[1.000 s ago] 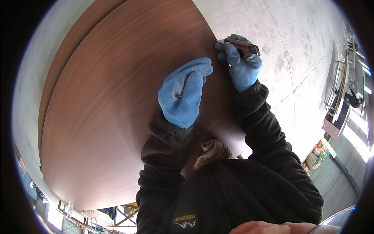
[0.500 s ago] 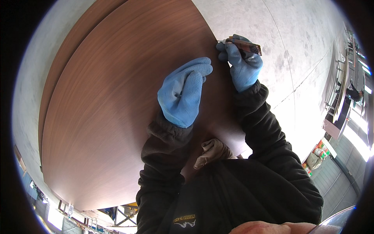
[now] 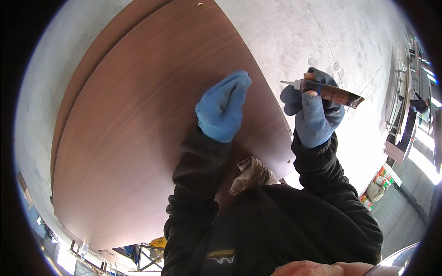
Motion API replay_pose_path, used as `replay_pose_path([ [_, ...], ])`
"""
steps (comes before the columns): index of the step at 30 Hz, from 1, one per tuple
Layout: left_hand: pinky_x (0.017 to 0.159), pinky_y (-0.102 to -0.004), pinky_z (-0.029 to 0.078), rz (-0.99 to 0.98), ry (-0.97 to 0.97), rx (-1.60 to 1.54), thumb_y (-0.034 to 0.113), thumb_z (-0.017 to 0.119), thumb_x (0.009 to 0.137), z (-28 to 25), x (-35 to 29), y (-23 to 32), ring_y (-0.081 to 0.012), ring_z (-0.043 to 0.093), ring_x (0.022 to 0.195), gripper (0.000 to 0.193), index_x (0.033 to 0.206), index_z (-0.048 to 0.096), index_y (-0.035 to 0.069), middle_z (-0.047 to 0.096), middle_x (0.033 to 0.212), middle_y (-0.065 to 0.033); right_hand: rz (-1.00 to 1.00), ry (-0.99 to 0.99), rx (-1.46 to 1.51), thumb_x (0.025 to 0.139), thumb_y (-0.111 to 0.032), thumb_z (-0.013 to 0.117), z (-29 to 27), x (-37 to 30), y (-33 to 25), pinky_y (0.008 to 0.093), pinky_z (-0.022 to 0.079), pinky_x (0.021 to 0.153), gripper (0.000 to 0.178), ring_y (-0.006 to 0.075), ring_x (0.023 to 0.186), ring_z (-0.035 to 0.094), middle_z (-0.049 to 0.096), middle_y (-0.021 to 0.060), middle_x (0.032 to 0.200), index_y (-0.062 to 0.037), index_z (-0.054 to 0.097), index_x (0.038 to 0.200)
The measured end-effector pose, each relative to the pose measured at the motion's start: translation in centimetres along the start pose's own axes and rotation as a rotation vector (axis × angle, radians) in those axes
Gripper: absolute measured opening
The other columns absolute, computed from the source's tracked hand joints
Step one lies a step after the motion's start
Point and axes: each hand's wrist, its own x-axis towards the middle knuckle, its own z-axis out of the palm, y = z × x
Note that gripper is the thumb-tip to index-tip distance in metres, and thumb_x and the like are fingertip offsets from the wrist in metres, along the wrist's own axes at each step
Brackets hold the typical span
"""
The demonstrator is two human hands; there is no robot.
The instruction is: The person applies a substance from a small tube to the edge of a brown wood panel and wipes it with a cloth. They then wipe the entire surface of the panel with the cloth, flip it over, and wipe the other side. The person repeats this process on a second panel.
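Observation:
My right hand [image 3: 316, 120], in a blue glove with dark fingertips, grips a brown squeeze tube [image 3: 335, 95] with a thin pale nozzle. It hangs over the pale floor, just off the right edge of a brown wood-grain panel [image 3: 133, 133], and the nozzle points left toward that edge. Above the panel, near its right side, is my left hand [image 3: 222, 109], also blue-gloved. Its fingers are pressed together against the thumb; whatever they may hold is hidden. A crumpled beige cloth [image 3: 251, 175] lies at the panel's near edge, against my dark jacket.
Another brown panel [image 3: 64, 124] shows under the top one along the left. The top panel has a small round hole [image 3: 200, 4] at its far corner. Pale concrete floor [image 3: 271, 32] spreads to the right. Racks [image 3: 400, 101] and a bag [image 3: 375, 191] stand farther off right.
My right hand with the tube has come away from the panel's edge, nearer to me and to the right. My left hand has shifted slightly, its fingers still together.

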Motion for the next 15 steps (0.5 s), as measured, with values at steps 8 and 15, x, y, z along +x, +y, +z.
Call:
replay_pose_path([
  [8,0.091,-0.0357,0.064,0.239,0.031,0.435,0.006,0.076,0.098,-0.4,-1.7,4.9,-0.0310,0.080,0.105,0.021,0.117,0.081,0.003,0.079,0.123,-0.0165,0.159,-0.106,-0.001,0.100,-0.002,0.071,0.8,-2.2,-2.2,0.0289,0.060,0.067,0.034,0.0166,0.078,0.073,0.078,0.0162,0.099,0.0082,0.065,0.132],
  [15,0.092,-0.0388,0.065,0.330,-0.012,0.529,-0.001,0.076,0.088,0.0,-2.4,6.8,-0.0340,0.079,0.108,0.032,0.120,0.081,0.005,0.079,0.126,-0.0152,0.078,-0.228,-0.029,0.097,-0.002,0.075,0.3,-2.4,-3.3,0.0322,0.063,0.081,0.029,0.0191,0.091,0.077,0.078,0.0144,0.104,0.0070,0.070,0.124],
])
